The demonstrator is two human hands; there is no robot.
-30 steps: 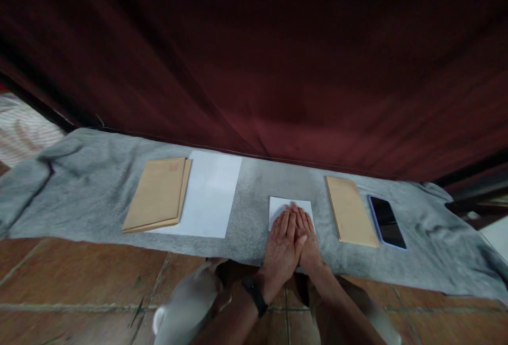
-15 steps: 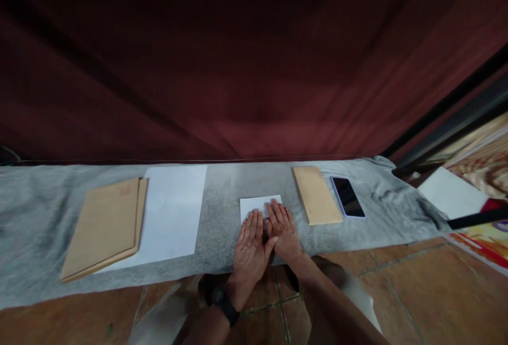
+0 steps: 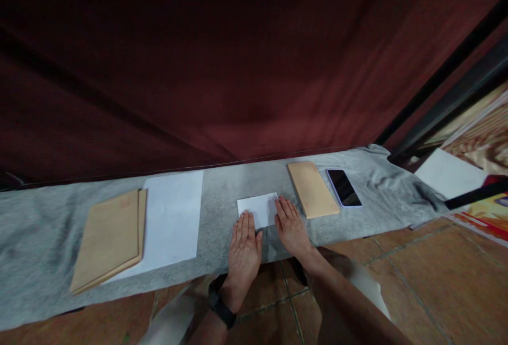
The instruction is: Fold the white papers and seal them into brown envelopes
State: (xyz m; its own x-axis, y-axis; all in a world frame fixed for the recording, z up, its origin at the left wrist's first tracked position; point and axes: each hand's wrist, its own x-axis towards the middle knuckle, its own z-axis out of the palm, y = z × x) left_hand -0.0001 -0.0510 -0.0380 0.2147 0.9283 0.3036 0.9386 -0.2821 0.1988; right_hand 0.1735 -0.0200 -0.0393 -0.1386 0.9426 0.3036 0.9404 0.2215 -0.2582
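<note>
Small white paper [image 3: 260, 210] under two bare hands, head view. The paper lies flat on the grey cloth [image 3: 220, 212], between the large white sheet [image 3: 174, 218] to its left and the single brown envelope [image 3: 313, 190] to its right. My left hand [image 3: 243, 252] is palm down, its fingers straight and close together, thumb apart, tips over the paper's near left corner. My right hand [image 3: 292, 227] is also palm down, fingers slightly fanned, tips over the right edge. Neither hand grips anything; I cannot tell how hard they press, nor how many layers the paper has.

I judge the step to be smoothing the paper flat. To do it well, I would anchor one hand and draw the other outward with even, light pressure, fingers kept flat so that no nail scores the surface. Because the cloth beneath is soft, a hard push may drag it along and skew the paper; short strokes towards the edges suit it better. The right hand needs care near the brown envelope, which lies just beside it.
</note>
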